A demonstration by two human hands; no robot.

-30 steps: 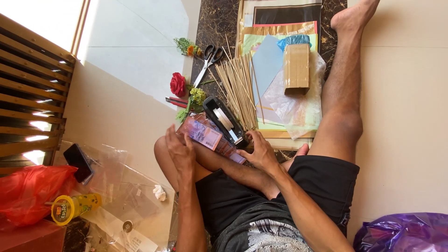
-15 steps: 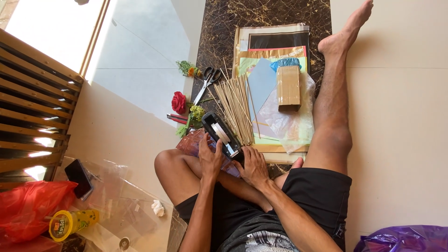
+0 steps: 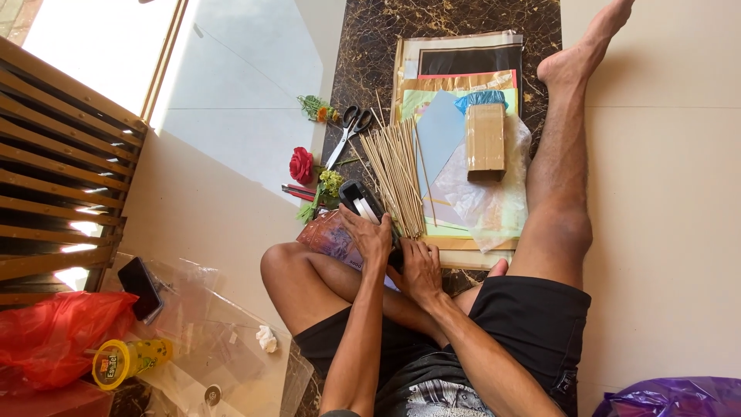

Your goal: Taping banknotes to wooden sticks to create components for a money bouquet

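Both hands have settled lower, left hand (image 3: 369, 235) grip pressed on the tape dispenser (image 3: 360, 202), right hand's (image 3: 421, 270) grip unclear.

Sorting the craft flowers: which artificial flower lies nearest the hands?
The yellow-green sprig beside the black tape dispenser; the red rose and the orange flower lie farther away.

We count two hands at work: the left hand (image 3: 369, 235) and the right hand (image 3: 421, 270), both at one black tape dispenser (image 3: 361, 202). Beside them lies one bundle of thin wooden sticks (image 3: 397, 174), too many for us to count singly. We see one pair of scissors (image 3: 346, 131), one red rose (image 3: 301, 164), one cardboard box (image 3: 485, 139), one phone (image 3: 140, 287), one yellow cup (image 3: 127, 361), one red bag (image 3: 58, 336) and one purple bag (image 3: 671, 398).
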